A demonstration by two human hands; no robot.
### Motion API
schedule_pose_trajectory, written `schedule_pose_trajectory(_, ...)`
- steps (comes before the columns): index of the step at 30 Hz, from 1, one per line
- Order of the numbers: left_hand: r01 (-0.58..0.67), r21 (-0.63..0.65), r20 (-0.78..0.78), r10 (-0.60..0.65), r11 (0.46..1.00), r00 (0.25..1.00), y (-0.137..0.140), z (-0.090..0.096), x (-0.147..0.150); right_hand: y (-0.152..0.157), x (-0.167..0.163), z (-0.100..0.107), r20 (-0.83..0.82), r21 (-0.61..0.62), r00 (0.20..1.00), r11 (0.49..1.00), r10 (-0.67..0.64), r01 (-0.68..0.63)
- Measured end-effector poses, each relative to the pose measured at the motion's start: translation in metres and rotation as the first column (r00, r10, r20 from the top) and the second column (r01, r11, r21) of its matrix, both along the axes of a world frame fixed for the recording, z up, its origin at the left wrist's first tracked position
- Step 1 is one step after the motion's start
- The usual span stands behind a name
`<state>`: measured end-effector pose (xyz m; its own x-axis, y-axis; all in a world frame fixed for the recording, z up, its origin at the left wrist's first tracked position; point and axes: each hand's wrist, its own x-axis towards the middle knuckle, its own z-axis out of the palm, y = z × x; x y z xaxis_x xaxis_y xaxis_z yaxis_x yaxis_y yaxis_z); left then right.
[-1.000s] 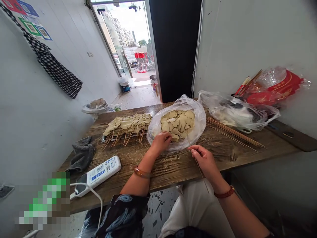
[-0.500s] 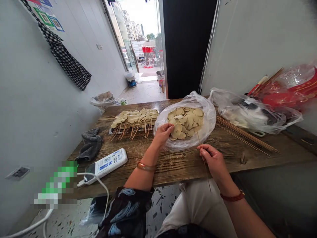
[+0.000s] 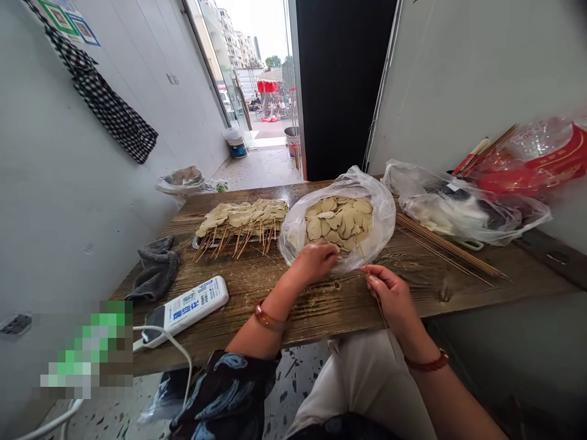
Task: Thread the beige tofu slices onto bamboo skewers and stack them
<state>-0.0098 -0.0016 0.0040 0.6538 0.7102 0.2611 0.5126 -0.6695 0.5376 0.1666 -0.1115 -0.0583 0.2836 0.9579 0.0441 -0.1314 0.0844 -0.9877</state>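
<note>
My right hand (image 3: 389, 292) pinches a thin wooden skewer (image 3: 380, 304), its tip pointing up toward the bag and its lower end hanging over my lap. My left hand (image 3: 316, 263) is over the near edge of a clear plastic bag (image 3: 384, 214), fingers curled downward; what they hold, if anything, is hidden. Inside the bag lies a heap of thin, round, pale yellow-beige slices (image 3: 343, 220). Left of it, similar skewered slices (image 3: 243, 214) are piled on a metal tray, their sticks pointing toward me.
A bundle of bare skewers (image 3: 452, 247) lies right of the bag, before another plastic bag (image 3: 463, 208) and red packaging (image 3: 536, 165). A white power bank (image 3: 195, 308) with a cable and a dark grey cloth (image 3: 156, 269) rest on the left of the wooden table (image 3: 298, 311).
My left hand has moved down and slightly right from the slices to the bag's near edge. The right hand keeps its pinch on the skewer. The view has shifted slightly.
</note>
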Motion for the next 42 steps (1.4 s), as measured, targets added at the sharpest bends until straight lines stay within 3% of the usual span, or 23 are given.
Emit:
schedule_pose_trajectory(3, 0.106, -0.109, -0.023, -0.109, 0.988, 0.994, 0.000, 0.001, -0.001, -0.001, -0.001, 0.003, 0.027, -0.002, 1.000, 1.000, -0.006, 0.006)
schedule_pose_trajectory(7, -0.146, -0.167, 0.192, 0.178, 0.975, 0.965, 0.016, -0.005, -0.008, -0.002, -0.002, 0.006, 0.010, -0.009, 1.000, 1.000, -0.011, 0.011)
schedule_pose_trajectory(10, -0.290, -0.148, 0.223, 0.318, 0.945, 0.922, 0.028, -0.013, -0.012, -0.002, -0.002, 0.006, -0.010, -0.018, 1.000, 1.000, -0.012, 0.012)
schedule_pose_trajectory(16, -0.224, 0.025, 0.017, 0.223, 0.974, 0.975, 0.030, -0.025, -0.003, -0.003, -0.004, 0.011, 0.032, -0.024, 0.999, 0.999, -0.022, 0.022)
schedule_pose_trajectory(20, -0.201, 0.129, -0.123, 0.217, 0.971, 0.968, 0.028, -0.029, 0.005, -0.003, -0.003, 0.011, 0.020, -0.024, 1.000, 1.000, 0.002, -0.002)
schedule_pose_trajectory(28, -0.296, 0.061, 0.019, 0.295, 0.953, 0.955, 0.035, -0.031, 0.006, -0.004, -0.002, 0.010, -0.003, -0.023, 1.000, 1.000, 0.010, -0.010)
schedule_pose_trajectory(36, -0.169, 0.137, -0.092, 0.182, 0.976, 0.979, 0.027, -0.029, 0.008, -0.003, -0.001, 0.010, -0.036, -0.007, 0.999, 1.000, 0.010, -0.011)
schedule_pose_trajectory(42, -0.290, 0.019, 0.151, 0.284, 0.957, 0.947, 0.032, -0.027, 0.006, -0.004, 0.000, 0.012, -0.028, 0.008, 1.000, 1.000, 0.009, -0.008)
